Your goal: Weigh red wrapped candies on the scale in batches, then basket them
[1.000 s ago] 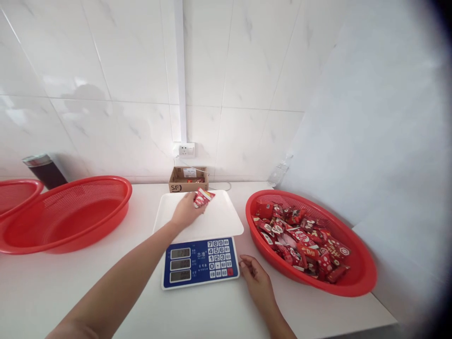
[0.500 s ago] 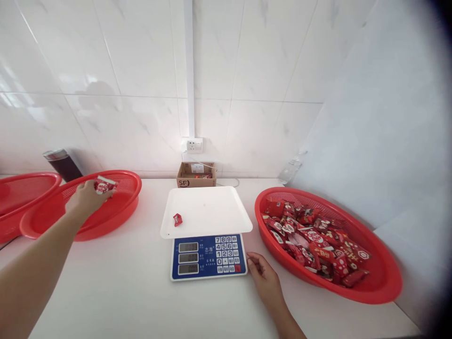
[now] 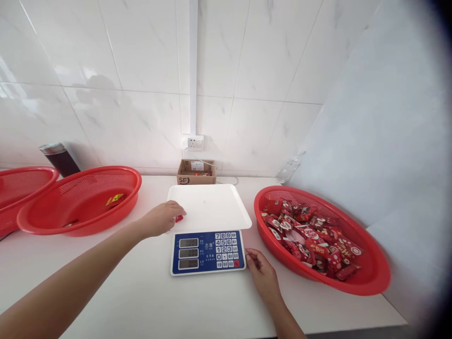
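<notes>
My left hand [image 3: 161, 219] reaches across to the left edge of the scale's white tray [image 3: 212, 207]. Its fingers are curled together over a small red candy [image 3: 179, 218] lying there. My right hand [image 3: 263, 277] rests on the white counter by the front right corner of the blue-faced scale [image 3: 207, 252], fingers loosely spread and holding nothing. A red basket [image 3: 367, 278] on the right is full of red candy packets [image 3: 310, 238]. The red basket [image 3: 52, 226] on the left holds a packet [image 3: 114, 199] showing yellow.
A second red basket [image 3: 14, 188] sits at the far left, with a dark cylindrical container [image 3: 60, 159] behind it. A small cardboard box [image 3: 196, 172] stands against the tiled wall under a socket [image 3: 195, 141]. The counter's front edge runs near the bottom right.
My left hand carried a packet from the scale tray to the left basket, let it go there, and has come back to the small red candy on the tray. My right hand stayed put.
</notes>
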`<state>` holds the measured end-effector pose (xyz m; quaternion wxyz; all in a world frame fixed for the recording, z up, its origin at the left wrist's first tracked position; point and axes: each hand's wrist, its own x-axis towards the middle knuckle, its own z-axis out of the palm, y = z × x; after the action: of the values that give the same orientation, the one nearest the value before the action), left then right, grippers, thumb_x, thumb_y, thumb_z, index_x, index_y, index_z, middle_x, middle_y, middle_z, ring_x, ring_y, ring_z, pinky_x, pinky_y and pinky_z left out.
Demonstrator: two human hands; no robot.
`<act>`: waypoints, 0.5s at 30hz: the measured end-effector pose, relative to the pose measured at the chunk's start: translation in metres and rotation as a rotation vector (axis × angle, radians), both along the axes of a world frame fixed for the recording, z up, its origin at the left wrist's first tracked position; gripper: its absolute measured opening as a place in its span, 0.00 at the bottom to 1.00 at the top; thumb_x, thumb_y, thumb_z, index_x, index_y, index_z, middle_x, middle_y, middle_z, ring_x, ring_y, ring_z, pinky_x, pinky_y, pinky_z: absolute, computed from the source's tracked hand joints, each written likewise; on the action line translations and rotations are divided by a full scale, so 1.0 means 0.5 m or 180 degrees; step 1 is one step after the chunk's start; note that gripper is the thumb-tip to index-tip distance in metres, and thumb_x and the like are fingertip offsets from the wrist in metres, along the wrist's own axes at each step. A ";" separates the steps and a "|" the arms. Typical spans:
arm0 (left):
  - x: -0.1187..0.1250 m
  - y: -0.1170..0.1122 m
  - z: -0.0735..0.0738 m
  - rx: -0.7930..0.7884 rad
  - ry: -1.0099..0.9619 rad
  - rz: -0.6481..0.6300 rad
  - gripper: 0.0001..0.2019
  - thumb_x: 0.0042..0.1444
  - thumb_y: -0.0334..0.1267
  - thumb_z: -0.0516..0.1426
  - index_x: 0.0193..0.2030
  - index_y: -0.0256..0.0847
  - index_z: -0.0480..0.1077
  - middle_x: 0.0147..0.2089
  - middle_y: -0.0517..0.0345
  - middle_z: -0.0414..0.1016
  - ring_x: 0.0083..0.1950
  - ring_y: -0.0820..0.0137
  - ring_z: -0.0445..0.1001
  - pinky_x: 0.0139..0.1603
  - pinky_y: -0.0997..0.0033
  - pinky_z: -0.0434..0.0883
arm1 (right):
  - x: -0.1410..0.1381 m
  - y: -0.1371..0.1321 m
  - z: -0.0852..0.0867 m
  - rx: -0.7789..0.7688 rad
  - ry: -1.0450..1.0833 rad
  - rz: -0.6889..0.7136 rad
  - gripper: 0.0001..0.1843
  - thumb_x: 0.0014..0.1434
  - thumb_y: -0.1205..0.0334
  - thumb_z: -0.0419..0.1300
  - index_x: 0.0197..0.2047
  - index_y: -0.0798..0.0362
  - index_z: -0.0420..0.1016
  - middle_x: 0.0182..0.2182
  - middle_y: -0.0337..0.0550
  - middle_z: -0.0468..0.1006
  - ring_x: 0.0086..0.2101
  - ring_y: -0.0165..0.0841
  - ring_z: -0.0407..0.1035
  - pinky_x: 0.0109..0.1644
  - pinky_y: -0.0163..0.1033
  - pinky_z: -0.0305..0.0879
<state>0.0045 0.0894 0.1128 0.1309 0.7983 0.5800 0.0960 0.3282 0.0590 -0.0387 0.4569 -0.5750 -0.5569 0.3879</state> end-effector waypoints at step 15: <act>-0.186 -0.064 0.054 0.1499 0.0506 0.2430 0.30 0.58 0.51 0.41 0.59 0.30 0.57 0.56 0.38 0.62 0.58 0.50 0.59 0.54 0.50 0.60 | -0.005 -0.034 0.039 0.0759 -0.0434 0.0079 0.15 0.57 0.54 0.52 0.39 0.54 0.74 0.35 0.47 0.78 0.34 0.35 0.72 0.37 0.37 0.69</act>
<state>-0.0885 0.0576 0.1396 -0.1439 0.5402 0.8034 0.2051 0.3256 0.0419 -0.0191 0.4782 -0.5347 -0.6359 0.2846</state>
